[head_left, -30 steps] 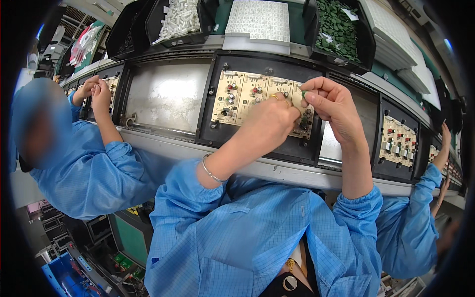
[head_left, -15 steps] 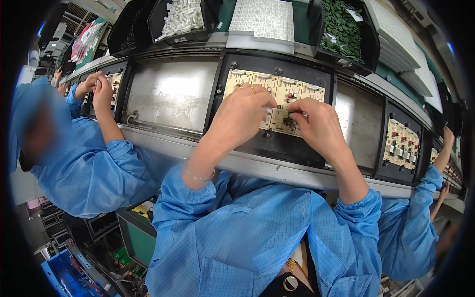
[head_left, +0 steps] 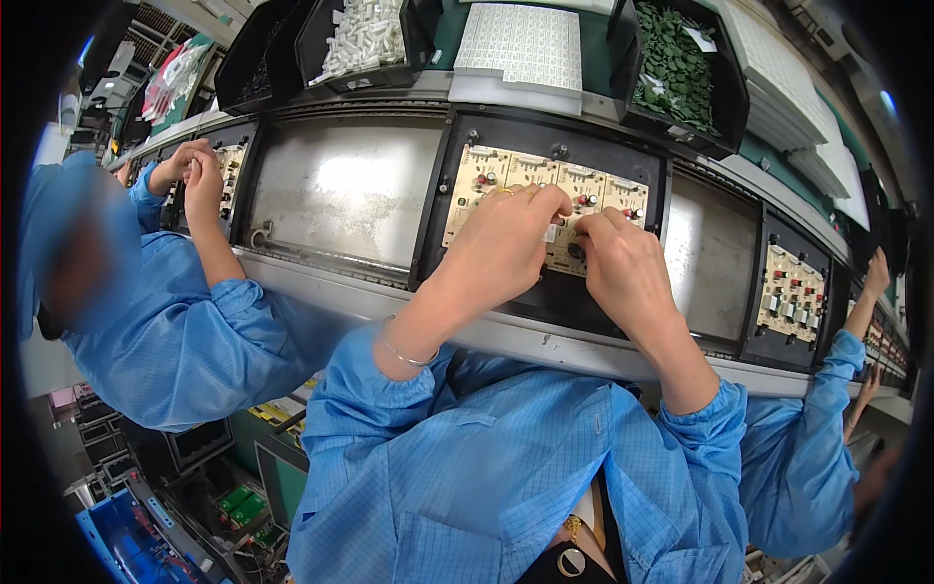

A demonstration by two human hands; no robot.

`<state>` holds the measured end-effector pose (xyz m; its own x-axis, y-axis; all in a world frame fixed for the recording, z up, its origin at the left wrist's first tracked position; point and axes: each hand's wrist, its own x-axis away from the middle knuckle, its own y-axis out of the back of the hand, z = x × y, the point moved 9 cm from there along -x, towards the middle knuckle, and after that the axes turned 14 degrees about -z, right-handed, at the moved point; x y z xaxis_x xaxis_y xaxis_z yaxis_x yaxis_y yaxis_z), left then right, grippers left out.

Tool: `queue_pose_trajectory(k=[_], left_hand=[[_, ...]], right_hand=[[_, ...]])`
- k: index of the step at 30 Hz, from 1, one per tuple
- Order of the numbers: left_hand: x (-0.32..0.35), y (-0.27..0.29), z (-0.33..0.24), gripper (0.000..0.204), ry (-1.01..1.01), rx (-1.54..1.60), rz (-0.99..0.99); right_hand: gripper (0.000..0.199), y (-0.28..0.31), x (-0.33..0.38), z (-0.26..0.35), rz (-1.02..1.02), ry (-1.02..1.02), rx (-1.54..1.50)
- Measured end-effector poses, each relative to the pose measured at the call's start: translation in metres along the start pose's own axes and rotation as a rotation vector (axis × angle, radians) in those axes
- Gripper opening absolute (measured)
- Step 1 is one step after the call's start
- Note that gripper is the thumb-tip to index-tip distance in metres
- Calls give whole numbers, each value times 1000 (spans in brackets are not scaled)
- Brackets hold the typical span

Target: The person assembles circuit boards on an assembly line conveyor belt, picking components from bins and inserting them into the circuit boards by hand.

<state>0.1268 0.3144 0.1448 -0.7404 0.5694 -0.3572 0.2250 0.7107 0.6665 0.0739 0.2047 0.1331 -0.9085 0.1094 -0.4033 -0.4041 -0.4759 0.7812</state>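
Observation:
A tan circuit board panel point(head_left: 471, 216) lies in a black carrier frame point(head_left: 506, 127) in front of me. Small red and dark cylindrical components stand on it. My left hand point(head_left: 508, 232), wearing a ring, is closed over the middle of the panel. A small white block point(head_left: 551, 234) shows at its fingertips; whether it is held or sits on the board I cannot tell. My right hand point(head_left: 628, 263) is pinched over the panel's near right part, fingertips against a dark round piece point(head_left: 576, 251). The fingers hide much of the panel between the hands.
Behind the line stand a black bin of white parts point(head_left: 362, 39), a white block of gridded pieces point(head_left: 519, 44) and a bin of green discs point(head_left: 676, 73). Another carrier with boards point(head_left: 793, 292) sits at right. Co-workers' hands point(head_left: 199, 175) work on either side.
My left hand has moved right and slightly nearer, uncovering the panel's left part. The right hand's fingers have turned downward, still over the near right part. The carrier has shifted slightly right.

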Motion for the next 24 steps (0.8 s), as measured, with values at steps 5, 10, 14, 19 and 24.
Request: queue_pose_trajectory(k=[5, 10, 14, 19, 24], left_hand=[[-1, -3, 1, 46, 13, -12, 32], [0, -6, 2, 52, -4, -40, 13], [-1, -6, -1, 50, -45, 2, -9], [-1, -9, -1, 48, -58, 9, 3], [-2, -10, 0, 47, -76, 5, 0]], right_hand=[[11, -4, 2, 2, 27, 3, 56], [16, -5, 3, 7, 51, 15, 100], [17, -5, 2, 11, 69, 14, 104], [17, -8, 1, 5, 59, 4, 102], [15, -8, -4, -6, 78, -58, 25]])
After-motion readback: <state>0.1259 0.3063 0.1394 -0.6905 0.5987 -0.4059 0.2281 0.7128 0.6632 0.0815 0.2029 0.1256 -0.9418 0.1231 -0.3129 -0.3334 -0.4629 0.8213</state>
